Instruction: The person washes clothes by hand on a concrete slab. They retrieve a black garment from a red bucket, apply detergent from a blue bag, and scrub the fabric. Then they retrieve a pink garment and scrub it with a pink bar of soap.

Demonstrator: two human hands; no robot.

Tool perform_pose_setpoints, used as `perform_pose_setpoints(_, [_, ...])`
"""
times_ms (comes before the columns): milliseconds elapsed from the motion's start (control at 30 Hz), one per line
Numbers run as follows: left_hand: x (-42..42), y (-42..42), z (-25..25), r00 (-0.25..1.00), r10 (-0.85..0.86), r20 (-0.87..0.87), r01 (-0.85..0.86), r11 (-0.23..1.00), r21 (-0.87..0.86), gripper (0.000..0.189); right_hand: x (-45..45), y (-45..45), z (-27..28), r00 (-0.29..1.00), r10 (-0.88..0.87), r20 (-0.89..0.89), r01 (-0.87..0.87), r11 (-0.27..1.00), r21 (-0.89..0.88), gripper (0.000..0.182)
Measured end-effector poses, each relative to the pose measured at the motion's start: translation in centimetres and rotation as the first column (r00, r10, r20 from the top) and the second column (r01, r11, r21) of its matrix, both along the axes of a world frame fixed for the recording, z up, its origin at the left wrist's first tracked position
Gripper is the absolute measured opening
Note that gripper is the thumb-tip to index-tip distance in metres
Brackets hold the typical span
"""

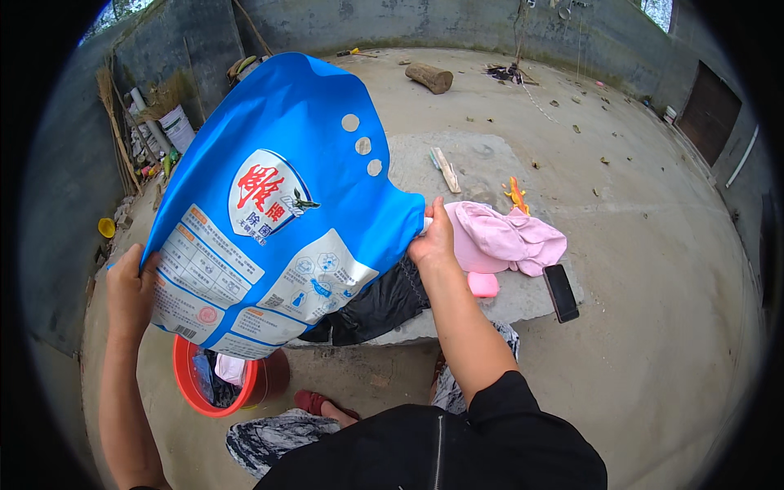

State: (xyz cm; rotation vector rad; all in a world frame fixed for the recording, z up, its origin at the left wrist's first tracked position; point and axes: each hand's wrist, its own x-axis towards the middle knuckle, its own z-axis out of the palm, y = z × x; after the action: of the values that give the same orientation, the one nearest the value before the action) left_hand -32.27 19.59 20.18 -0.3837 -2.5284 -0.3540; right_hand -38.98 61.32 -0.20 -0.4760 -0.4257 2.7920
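A large blue laundry detergent bag [318, 202] is held up between both hands, its printed side facing me. My left hand [133, 285] grips the bag's left edge. At the right, my right hand [433, 234] is closed around a gathered corner of it. Behind the bag, black clothing [373, 312] lies on a stone slab [490, 153]. Close to my right hand on the slab are pink cloth [514, 236] and a pink soap bar or box [483, 285]. Below the bag stands a red bucket [269, 376] with dark, blue and pink items inside.
A smartphone [560, 294] lies at the slab's right edge. On the slab are a wooden-backed brush or stick [446, 170] and an orange toy lizard [516, 195]. A log [430, 78] rests on the concrete beyond. Brooms [116, 128] lean against the left wall.
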Motion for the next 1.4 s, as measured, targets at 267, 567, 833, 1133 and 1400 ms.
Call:
perform_pose_setpoints(267, [-1.1, 15.4, -3.8, 0.863, -0.504, -0.009, 0.468, 0.794, 0.389, 0.021, 18.9, 17.6, 12.8, 0.93, -0.223, -0.294, 0.331, 0.855, 0.4, 0.042])
perform_pose_setpoints(567, [2.9, 38.2, -10.4, 0.477, -0.833, 0.282, 0.708, 0.554, 0.439, 0.022, 42.1, 27.2, 17.8, 0.712, -0.696, -0.095, 0.574, 0.498, 0.65, 0.041])
perform_pose_setpoints(833, [13.6, 51.2, -23.4, 0.09, -0.805, 0.586, 0.945, 0.254, 0.204, 0.02, 57.7, 31.2, 10.0, 0.503, -0.858, 0.106, 0.563, 0.418, 0.712, 0.039])
perform_pose_setpoints(1133, [10.7, 50.4, -29.1, -0.058, -0.712, 0.7, 0.926, 0.223, 0.304, 0.027, 72.1, 30.8, -18.1, 0.184, -0.831, 0.525, 0.599, 0.519, 0.61, 0.033])
perform_pose_setpoints(1400, [4.1, 45.4, -31.1, 0.028, -0.774, 0.632, 0.804, 0.394, 0.446, 0.018, 75.9, 32.0, -18.1, 0.467, -0.811, 0.351, 0.707, 0.582, 0.403, 0.035])
